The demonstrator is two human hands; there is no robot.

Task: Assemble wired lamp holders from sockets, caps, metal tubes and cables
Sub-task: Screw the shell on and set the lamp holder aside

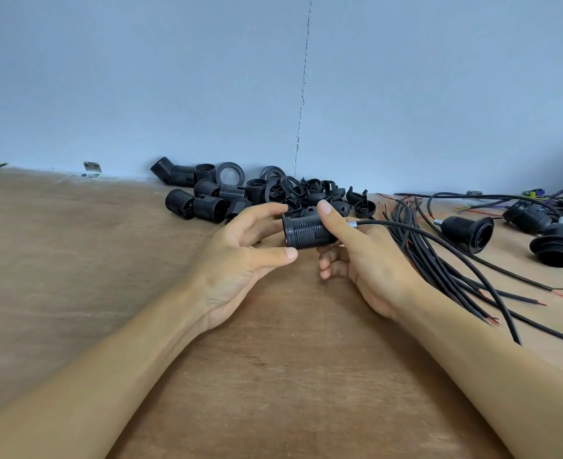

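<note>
Socket being closed up.
Left hand pinches its open end, right hand grips its cable end; probably twist tight next.

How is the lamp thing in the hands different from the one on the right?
The held socket is gripped by left hand and right hand; the table socket lies on the tabletop. The held socket is straight and ribbed; the table socket flares wide. Both are black with silver tubes.

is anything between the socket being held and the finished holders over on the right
Yes: the bundle of loose cables lies between the socket and the finished holders. The socket could probably be carried over it.
</note>
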